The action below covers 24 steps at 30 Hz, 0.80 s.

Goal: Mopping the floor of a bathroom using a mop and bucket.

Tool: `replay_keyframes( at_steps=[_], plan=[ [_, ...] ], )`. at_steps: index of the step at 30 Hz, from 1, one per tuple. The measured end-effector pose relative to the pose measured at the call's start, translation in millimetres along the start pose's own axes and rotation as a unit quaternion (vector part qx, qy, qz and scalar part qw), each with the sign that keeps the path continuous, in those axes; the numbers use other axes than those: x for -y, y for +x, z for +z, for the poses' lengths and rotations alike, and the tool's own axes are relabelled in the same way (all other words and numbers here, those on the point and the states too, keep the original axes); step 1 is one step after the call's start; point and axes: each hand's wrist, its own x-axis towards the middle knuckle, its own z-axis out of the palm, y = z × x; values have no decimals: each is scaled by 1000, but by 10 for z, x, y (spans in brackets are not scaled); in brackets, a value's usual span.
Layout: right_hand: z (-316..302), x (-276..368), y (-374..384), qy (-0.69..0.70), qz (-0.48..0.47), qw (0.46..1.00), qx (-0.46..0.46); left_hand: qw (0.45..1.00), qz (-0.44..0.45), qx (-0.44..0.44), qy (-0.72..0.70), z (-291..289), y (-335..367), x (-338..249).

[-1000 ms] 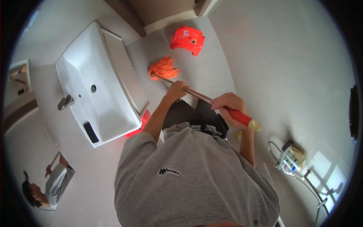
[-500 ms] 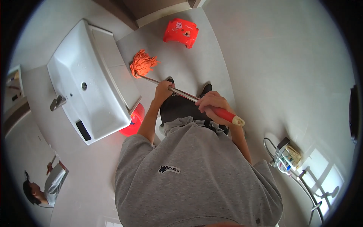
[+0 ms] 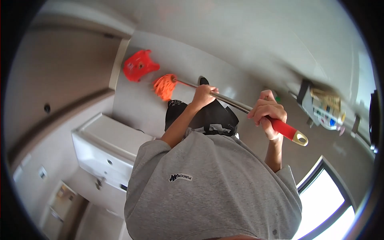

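A mop with an orange strand head (image 3: pixel 164 87) reaches across in front of me, its head down on the grey floor. My left hand (image 3: pixel 205 96) is closed around the metal mop handle (image 3: pixel 234 104) partway along. Higher up, my right hand (image 3: pixel 269 112) wraps the handle where the metal meets the red grip (image 3: pixel 285 129), and a pale hanging loop ends it. Just beyond the mop head stands a red plastic stool (image 3: pixel 138 67). My shoe shows beside the handle.
On the lower left is a white washbasin (image 3: pixel 94 154). A brown door (image 3: pixel 60 72) stands at the far left. Along the right wall hangs a shelf with toiletries (image 3: pixel 328 108), with a bright window (image 3: pixel 322 198) below it. The wall curves close on the right.
The whole view has turned: the stool and washbasin have shifted, and a door and window have appeared. The mop head now lies nearer the stool, with both hands still on the handle.
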Motion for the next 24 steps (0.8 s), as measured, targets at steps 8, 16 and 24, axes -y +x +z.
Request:
replay_keyframes(
  at_steps=[8,16,24],
  plan=[
    [-1171,13,-843,-27,-38,921,-386,944,94,316,24,1209,1265,-1208],
    [-857,-468,-670,0,72,927,-369,925,143,335,105,598,1731,-440],
    [1014,-739,999,69,168,969,-169,932,31,297,204,-1777,1943,1375]
  ],
)
